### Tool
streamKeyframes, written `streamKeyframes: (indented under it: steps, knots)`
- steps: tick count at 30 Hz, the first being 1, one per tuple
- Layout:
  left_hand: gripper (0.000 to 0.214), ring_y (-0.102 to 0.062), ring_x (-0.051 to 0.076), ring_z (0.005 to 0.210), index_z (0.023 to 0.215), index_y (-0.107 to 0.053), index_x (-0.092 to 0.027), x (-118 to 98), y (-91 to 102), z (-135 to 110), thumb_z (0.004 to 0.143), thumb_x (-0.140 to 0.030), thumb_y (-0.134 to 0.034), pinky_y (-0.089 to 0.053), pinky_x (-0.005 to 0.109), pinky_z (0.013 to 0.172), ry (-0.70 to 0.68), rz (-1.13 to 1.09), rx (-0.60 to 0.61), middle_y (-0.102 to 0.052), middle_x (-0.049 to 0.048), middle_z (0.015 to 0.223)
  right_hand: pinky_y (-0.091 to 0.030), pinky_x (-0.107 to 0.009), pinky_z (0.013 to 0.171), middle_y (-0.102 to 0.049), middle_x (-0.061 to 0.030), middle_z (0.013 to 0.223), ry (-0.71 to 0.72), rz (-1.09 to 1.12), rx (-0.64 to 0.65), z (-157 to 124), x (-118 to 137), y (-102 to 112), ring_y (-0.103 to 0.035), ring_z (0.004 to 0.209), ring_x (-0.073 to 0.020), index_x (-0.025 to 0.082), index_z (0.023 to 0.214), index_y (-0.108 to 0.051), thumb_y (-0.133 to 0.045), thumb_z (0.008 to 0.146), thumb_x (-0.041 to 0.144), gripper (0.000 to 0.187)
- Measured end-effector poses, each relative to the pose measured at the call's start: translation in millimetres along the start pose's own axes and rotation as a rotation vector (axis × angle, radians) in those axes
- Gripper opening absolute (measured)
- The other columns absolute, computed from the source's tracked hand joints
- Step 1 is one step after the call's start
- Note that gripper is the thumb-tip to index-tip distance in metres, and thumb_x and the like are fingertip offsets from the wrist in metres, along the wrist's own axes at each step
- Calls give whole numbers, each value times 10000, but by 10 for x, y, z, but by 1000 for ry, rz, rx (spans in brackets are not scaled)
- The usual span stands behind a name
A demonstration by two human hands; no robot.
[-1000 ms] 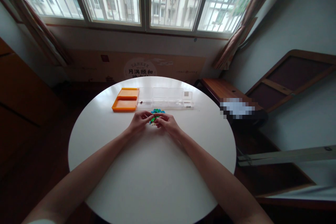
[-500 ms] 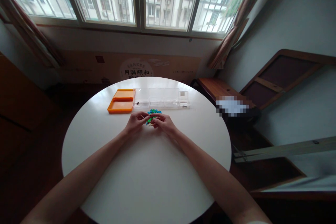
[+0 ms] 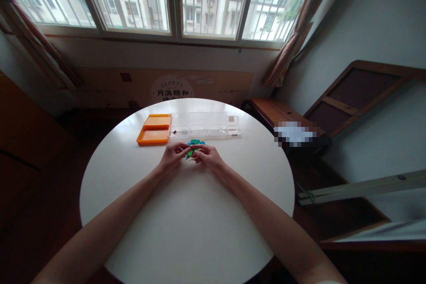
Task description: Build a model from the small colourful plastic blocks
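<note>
My left hand (image 3: pixel 173 154) and my right hand (image 3: pixel 207 155) meet over a small pile of blue and green pieces (image 3: pixel 195 142) on the white round table (image 3: pixel 186 213). Fingertips of both hands are pinched close together at the pile's near side. Whatever lies between them is too small and too covered to name. A few pale bits show just below the fingers. Behind my left hand is an orange two-part tray (image 3: pixel 153 142). Beside it lies a clear plastic compartment box (image 3: pixel 206 132), with a small dark piece (image 3: pixel 175 132) in its left part.
A wooden bench (image 3: pixel 271 108) with a blurred white item (image 3: pixel 294 134) stands right of the table. A framed panel (image 3: pixel 362 88) leans on the right wall. Under the barred window (image 3: pixel 209 4) is a printed cardboard sheet (image 3: pixel 219 84).
The view has shifted very slightly. Both hands keep almost the same pinched pose over the pile, and the tray and box stay put.
</note>
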State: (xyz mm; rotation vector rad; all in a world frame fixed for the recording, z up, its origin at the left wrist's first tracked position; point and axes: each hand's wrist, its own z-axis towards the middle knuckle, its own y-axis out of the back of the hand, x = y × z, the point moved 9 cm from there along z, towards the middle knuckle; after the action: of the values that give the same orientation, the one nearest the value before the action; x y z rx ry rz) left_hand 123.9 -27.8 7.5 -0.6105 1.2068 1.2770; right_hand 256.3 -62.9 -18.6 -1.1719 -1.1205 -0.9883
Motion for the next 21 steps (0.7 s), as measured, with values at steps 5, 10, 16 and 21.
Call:
streamKeyframes:
  steps: [5, 10, 16, 21]
  knots:
    - [395, -589, 118, 522, 834, -734, -118, 0, 6, 4, 734, -500, -724, -459, 209, 479, 3, -2, -11, -701, 66, 689, -526, -236, 574, -668, -10, 691, -8, -6, -7, 9, -9, 5, -624, 587, -98, 176, 984, -710, -763, 655, 387, 395]
    - [399, -595, 121, 533, 852, -735, -113, 10, -7, -3, 747, -497, -715, -466, 212, 490, 16, -15, 2, -704, 72, 702, -523, -231, 572, -668, -16, 695, -8, -8, -21, 1, 5, 7, -626, 596, -101, 172, 991, -714, -761, 659, 389, 399]
    - [384, -582, 117, 531, 868, -741, -115, -14, 3, -4, 751, -479, -714, -447, 208, 482, 4, -11, -4, -701, 68, 696, -513, -221, 556, -681, -12, 687, -27, 24, -33, -12, 24, -1, -630, 583, -95, 186, 961, -727, -782, 625, 370, 387]
    - [376, -567, 113, 508, 847, -746, -124, -17, 11, 2, 737, -483, -722, -432, 204, 465, -12, -4, -15, -692, 57, 662, -516, -229, 562, -682, -15, 695, -24, 20, -24, -9, 19, -7, -632, 593, -101, 183, 973, -724, -779, 632, 379, 397]
